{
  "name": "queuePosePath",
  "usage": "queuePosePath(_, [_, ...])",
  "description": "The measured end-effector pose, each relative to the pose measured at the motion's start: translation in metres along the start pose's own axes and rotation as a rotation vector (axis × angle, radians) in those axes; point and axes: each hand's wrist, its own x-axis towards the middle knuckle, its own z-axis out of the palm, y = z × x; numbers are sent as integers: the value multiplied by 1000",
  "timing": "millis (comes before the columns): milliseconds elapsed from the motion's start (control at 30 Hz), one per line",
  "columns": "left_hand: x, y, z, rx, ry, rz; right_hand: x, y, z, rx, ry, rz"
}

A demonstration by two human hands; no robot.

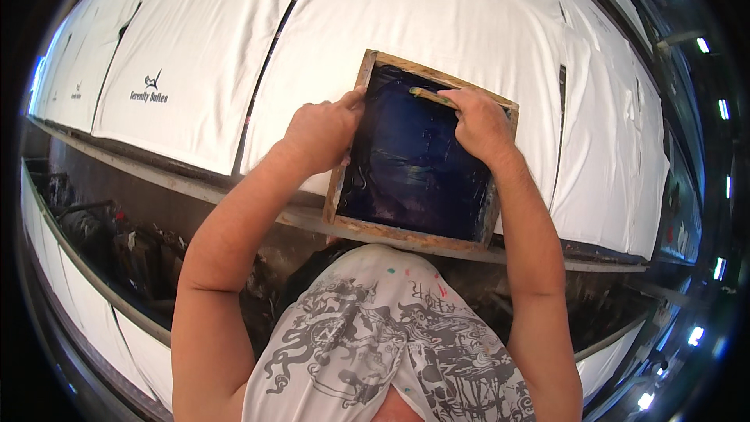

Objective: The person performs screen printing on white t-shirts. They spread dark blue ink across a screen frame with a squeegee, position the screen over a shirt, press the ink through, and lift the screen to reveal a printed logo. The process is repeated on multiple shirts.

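in the head view, a wooden-framed printing screen [412, 158] with dark blue ink was laid on a white shirt [437, 23] spread over a long table [156, 176]. the left hand [322, 134] was closed over the frame's left edge. the right hand [482, 123] was curled around a wooden squeegee [431, 96] near the screen's top. more white shirts [195, 47] were lined up along the table, one printed with a small dark logo [150, 86]. ceiling lights [703, 45] were seen at the right rim.
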Motion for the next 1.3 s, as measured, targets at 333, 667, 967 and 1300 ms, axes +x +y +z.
queuePosePath(333, [-3,7,3,-12,16,-63,10,-14,28,-38,-47,-456])
queuePosePath(667, [-4,17,1,-24,51,-120,-6,35,11,12,-88,-818])
queuePosePath(967, [-2,19,-5,13,-3,-108,-81,74,-2,33,-74,-584])
queuePosePath(1300, [3,13,-9,78,-9,-32,-161,1,27,-124,97,-238])
